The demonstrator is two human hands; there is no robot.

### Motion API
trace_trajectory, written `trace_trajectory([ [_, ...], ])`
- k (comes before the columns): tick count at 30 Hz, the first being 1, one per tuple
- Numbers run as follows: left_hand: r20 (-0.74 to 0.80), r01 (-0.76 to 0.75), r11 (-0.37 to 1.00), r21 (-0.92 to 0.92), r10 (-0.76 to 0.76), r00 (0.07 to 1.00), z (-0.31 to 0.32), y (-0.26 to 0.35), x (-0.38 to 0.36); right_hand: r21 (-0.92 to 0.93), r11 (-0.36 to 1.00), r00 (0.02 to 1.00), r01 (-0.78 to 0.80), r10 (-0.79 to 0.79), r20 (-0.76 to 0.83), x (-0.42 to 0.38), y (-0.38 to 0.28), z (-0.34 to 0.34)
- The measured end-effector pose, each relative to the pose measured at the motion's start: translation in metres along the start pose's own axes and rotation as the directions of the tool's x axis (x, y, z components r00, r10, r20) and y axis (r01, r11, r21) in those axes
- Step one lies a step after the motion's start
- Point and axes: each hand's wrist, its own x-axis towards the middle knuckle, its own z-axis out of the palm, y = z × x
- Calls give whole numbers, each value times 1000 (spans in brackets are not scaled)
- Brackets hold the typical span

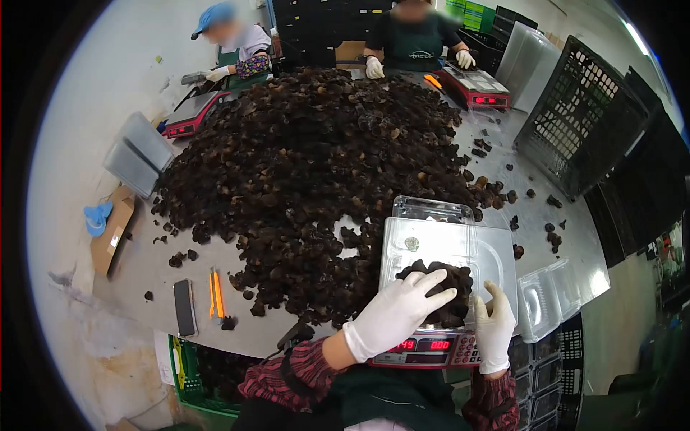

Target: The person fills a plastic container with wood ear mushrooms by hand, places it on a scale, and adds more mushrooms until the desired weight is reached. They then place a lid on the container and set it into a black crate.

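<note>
The left hand (394,313) presses the dried fungus (440,286) with flat, spread fingers into the tray (445,248) (on a scale (430,349)); the right hand (494,327) steadies its edge, fingers curled.

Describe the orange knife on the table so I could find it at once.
Start at the big dark heap covering the grey table. At its near-left edge lies a black phone; just right of it is the utility knife, slim, the only orange thing there.
</note>
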Motion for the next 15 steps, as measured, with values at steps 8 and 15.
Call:
trace_trajectory([
  [8,-48,-163,983,-80,160,986,16,-18,-7,-32,997,997,63,-64,-42,1,8,10],
  [15,-139,-68,997,25,70,988,-11,8,4,-27,990,983,-136,131,-125,-36,20,-33],
])
